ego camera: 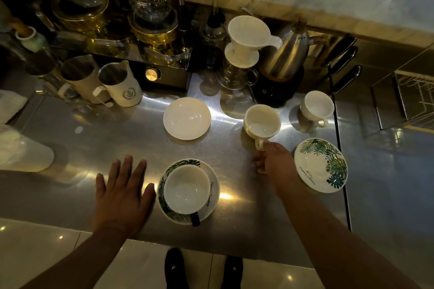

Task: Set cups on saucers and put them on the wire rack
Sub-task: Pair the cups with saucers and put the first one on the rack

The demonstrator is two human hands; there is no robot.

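My right hand (272, 159) pinches the handle of a white cup (261, 122) in the middle of the steel counter. A leaf-patterned saucer (320, 164) lies empty just right of that hand. Near the front edge a wide white cup (186, 186) with a dark handle sits on another leaf-patterned saucer (212, 185). My left hand (122, 192) rests flat beside it, fingers spread, holding nothing. A plain white saucer (186, 118) lies empty behind. A second white cup (317, 107) stands at the back right. The wire rack (413, 98) shows at the far right, lower than the counter.
Along the back stand two glass siphon brewers (150, 0), cream milk pitchers (122, 82), a white dripper on a glass server (246, 40) and a steel kettle on a black base (286, 54). A white cloth (21, 148) lies at the left. The counter's front edge runs above my shoes.
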